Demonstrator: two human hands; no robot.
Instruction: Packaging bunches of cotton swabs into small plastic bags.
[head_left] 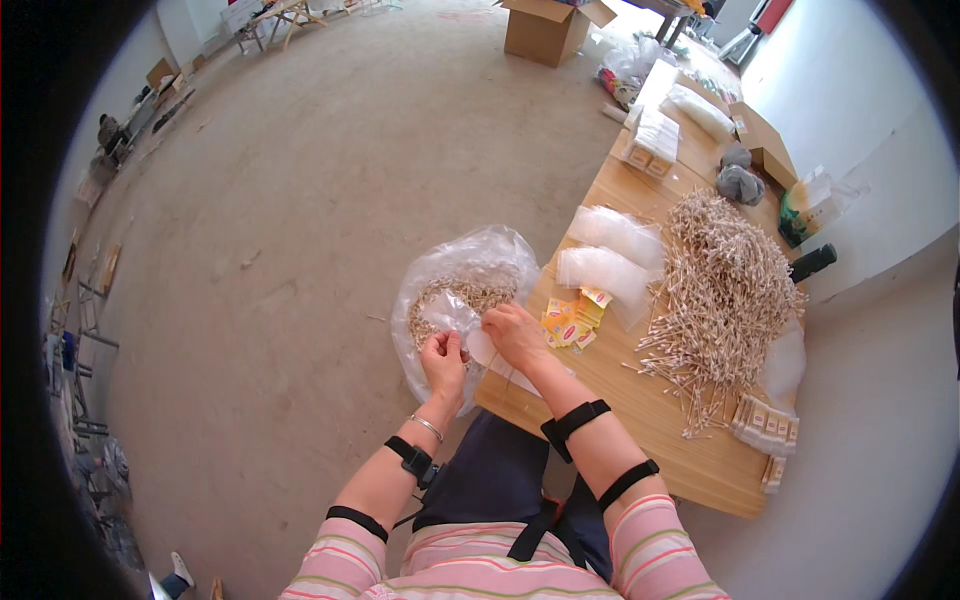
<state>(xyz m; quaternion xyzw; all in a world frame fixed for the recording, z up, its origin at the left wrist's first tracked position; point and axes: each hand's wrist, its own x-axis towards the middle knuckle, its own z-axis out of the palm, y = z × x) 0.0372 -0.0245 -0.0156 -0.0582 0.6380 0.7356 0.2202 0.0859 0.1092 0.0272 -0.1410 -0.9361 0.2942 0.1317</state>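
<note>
Low centre of the frame, the left hand [443, 362] and right hand [515, 335], fingers pinched, hold a small clear bag [462, 318] over the wooden table's [640, 420] left corner. Its contents are unclear. Behind it, a large clear sack [470, 275] holds pale sticks.

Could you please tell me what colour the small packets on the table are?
The small packets are yellow with red marks, shown in the head view.

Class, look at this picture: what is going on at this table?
A person sits at a wooden table, both hands on a small clear plastic bag. The left hand pinches one edge and the right hand the other. Below them a big clear sack holds filled packets. On the table lie a heap of thin sticks, empty clear bags and small yellow slips.
</note>
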